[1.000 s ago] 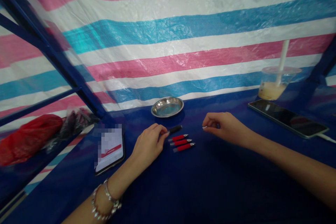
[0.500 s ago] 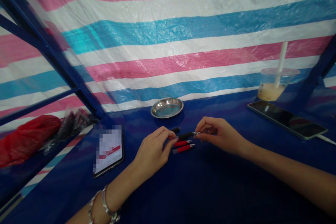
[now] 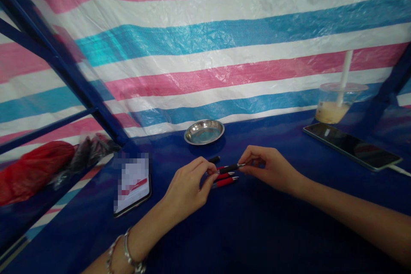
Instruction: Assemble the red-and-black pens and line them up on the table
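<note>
A pen with a black grip (image 3: 228,169) is held slightly tilted between my two hands. My left hand (image 3: 192,182) pinches its left end between thumb and fingers. At its silver tip, the thumb and fingers of my right hand (image 3: 265,165) are closed in a pinch. Red pens (image 3: 226,181) lie on the blue table just below and behind the held pen, partly covered by it and by my left fingers. A black piece (image 3: 214,159) lies behind my left fingertips.
A metal dish (image 3: 204,132) sits at the table's back. A lit phone (image 3: 135,186) lies left. At the right are a dark phone (image 3: 351,145) with a cable and a cup (image 3: 332,109) with a straw. Red plastic (image 3: 38,169) lies far left.
The held pen has shifted slightly down and right, its tip now angled upward. My left hand has moved slightly with it, and my right fingertips are a little lower.
</note>
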Available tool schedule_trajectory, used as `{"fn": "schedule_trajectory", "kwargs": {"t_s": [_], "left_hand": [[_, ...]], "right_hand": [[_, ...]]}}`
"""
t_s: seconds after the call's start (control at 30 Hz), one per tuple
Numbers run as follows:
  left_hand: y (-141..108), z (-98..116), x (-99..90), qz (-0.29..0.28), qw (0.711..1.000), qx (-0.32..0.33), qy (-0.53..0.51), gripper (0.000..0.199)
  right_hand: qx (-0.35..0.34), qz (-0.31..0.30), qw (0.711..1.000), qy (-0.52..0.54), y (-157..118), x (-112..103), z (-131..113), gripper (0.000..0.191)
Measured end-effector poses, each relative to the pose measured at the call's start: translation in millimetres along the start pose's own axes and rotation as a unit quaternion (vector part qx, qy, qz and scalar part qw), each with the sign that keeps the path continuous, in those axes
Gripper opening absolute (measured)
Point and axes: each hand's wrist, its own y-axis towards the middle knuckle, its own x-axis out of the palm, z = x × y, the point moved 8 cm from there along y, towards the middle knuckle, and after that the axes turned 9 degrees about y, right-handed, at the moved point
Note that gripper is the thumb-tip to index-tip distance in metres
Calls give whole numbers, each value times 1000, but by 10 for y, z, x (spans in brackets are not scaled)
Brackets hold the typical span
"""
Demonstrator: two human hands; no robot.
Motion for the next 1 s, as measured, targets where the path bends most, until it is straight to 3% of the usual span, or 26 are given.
{"fn": "schedule_trajectory", "kwargs": {"t_s": [0.2,0.5,0.7,0.87,1.0], "left_hand": [[8,34,-20,-10,1000,3,-7,12],[3,29,-30,3,1000,13,13,14],[0,12,-32,10,1000,12,14,14],[-1,13,-26,9,1000,15,13,14],[-1,9,-20,9,1000,19,15,15]], "right_hand": [[-34,8,996,-84,-21,-17,-55,5],[-2,-16,996,-91,-9,4,-4,21],[-43,-36,989,-139,-7,29,-85,14],[-8,-50,982,-185,3,35,-19,24],[-38,-63,980,-184,0,61,-50,21]]}}
